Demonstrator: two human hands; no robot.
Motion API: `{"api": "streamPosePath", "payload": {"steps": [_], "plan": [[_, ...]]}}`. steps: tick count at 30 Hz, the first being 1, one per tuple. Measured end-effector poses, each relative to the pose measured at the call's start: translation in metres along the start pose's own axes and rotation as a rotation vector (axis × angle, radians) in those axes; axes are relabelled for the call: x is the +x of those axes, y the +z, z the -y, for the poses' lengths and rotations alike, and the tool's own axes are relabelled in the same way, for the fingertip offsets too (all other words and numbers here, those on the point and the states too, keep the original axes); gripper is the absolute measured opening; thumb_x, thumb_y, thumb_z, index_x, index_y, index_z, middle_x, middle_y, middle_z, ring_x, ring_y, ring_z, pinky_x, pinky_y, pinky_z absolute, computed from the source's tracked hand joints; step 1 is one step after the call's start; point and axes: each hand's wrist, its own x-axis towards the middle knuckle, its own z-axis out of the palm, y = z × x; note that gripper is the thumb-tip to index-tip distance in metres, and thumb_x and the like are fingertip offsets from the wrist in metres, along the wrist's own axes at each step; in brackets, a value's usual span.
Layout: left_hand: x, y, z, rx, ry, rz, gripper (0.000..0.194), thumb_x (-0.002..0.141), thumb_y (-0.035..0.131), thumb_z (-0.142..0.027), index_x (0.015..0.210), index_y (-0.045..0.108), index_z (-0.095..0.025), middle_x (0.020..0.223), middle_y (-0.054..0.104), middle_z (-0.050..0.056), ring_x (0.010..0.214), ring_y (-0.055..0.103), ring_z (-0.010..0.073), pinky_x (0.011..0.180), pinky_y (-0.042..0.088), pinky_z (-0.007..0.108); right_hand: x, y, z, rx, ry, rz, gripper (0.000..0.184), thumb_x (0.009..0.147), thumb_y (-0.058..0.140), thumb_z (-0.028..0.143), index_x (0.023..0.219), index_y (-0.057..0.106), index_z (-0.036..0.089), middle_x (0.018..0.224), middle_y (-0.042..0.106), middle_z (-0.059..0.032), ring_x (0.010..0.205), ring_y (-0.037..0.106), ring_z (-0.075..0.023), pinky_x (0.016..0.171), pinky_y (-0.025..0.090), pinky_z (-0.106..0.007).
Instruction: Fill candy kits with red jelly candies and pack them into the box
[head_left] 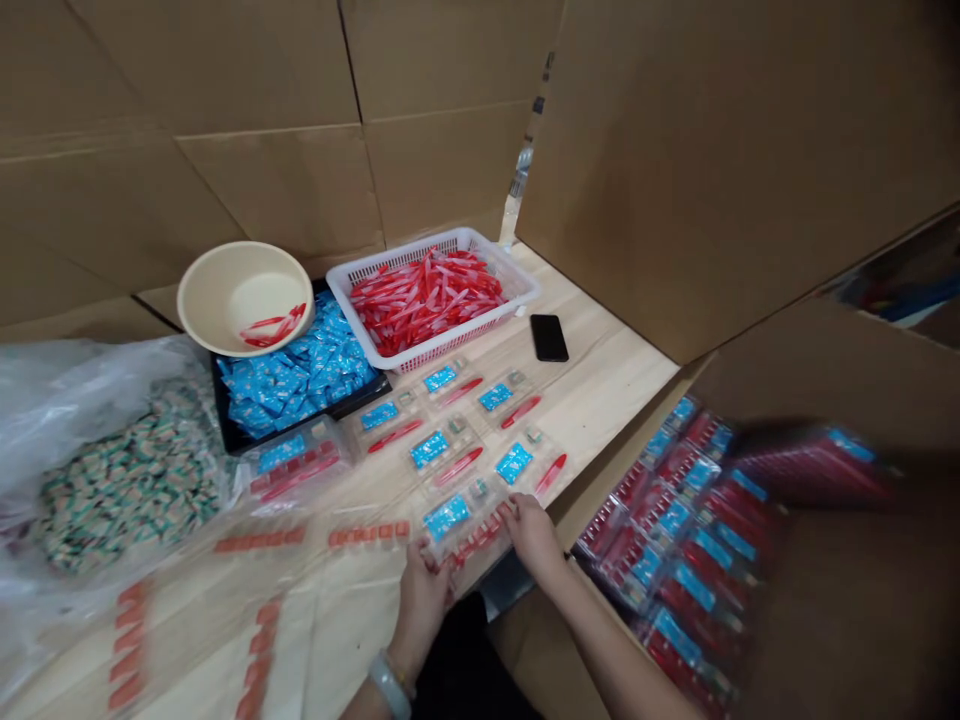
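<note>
Both my hands hold a stack of clear blister packs (pixel 465 525) at the near edge of the wooden table (pixel 592 390). My left hand (pixel 424 590) grips its left end, fingers curled. My right hand (pixel 532 535) grips the right end. Each pack shows a blue sachet and a red pen-like piece. Several more filled packs (pixel 480 430) lie spread on the table just beyond. Another stack (pixel 296 465) sits to the left.
A white basket (pixel 517 290) of red pieces, a black tray of blue sachets (pixel 300 375), a cream bowl (pixel 225 290), a black phone (pixel 549 337). A plastic bag of small green items (pixel 127 480) lies left. A cardboard box of finished packs (pixel 675 540) stands right. Cardboard walls surround.
</note>
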Motion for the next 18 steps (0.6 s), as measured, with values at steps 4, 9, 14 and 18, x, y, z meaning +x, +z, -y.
{"api": "streamPosePath", "payload": {"steps": [4, 9, 14, 18], "plan": [[0.000, -0.012, -0.007, 0.286, 0.126, -0.012, 0.062, 0.073, 0.045, -0.031, 0.125, 0.019, -0.010, 0.055, 0.048, -0.005, 0.047, 0.051, 0.0139, 0.048, 0.039, 0.025, -0.004, 0.005, 0.016, -0.309, -0.024, -0.014, 0.030, 0.085, 0.028, 0.031, 0.089, 0.054, 0.019, 0.089, 0.057, -0.0075, 0.080, 0.055, -0.0166, 0.063, 0.040, -0.025], [-0.004, -0.028, -0.021, 0.417, 0.228, 0.066, 0.062, 0.075, 0.042, -0.029, 0.127, 0.019, -0.004, 0.078, 0.060, 0.009, 0.070, 0.056, 0.0198, 0.067, 0.042, 0.029, -0.012, 0.011, 0.022, -0.361, 0.038, 0.047, 0.035, 0.086, 0.024, 0.034, 0.082, 0.055, 0.017, 0.086, 0.057, -0.0077, 0.078, 0.056, -0.0170, 0.064, 0.040, -0.026], [-0.003, -0.036, -0.021, 0.317, 0.248, 0.129, 0.057, 0.074, 0.042, -0.025, 0.125, 0.024, -0.004, 0.089, 0.061, 0.013, 0.078, 0.056, 0.0202, 0.071, 0.042, 0.030, -0.024, 0.015, 0.022, -0.309, 0.060, 0.036, 0.033, 0.086, 0.023, 0.031, 0.099, 0.050, 0.019, 0.092, 0.056, -0.0070, 0.080, 0.057, -0.0163, 0.061, 0.039, -0.025], [0.006, -0.040, 0.001, 0.205, 0.174, 0.102, 0.047, 0.070, 0.048, -0.022, 0.114, 0.037, -0.012, 0.066, 0.055, 0.000, 0.062, 0.055, 0.0151, 0.059, 0.042, 0.026, -0.028, 0.021, 0.019, -0.233, 0.070, 0.025, 0.032, 0.085, 0.027, 0.031, 0.101, 0.051, 0.019, 0.094, 0.055, -0.0073, 0.082, 0.056, -0.0150, 0.065, 0.039, -0.024]]}}
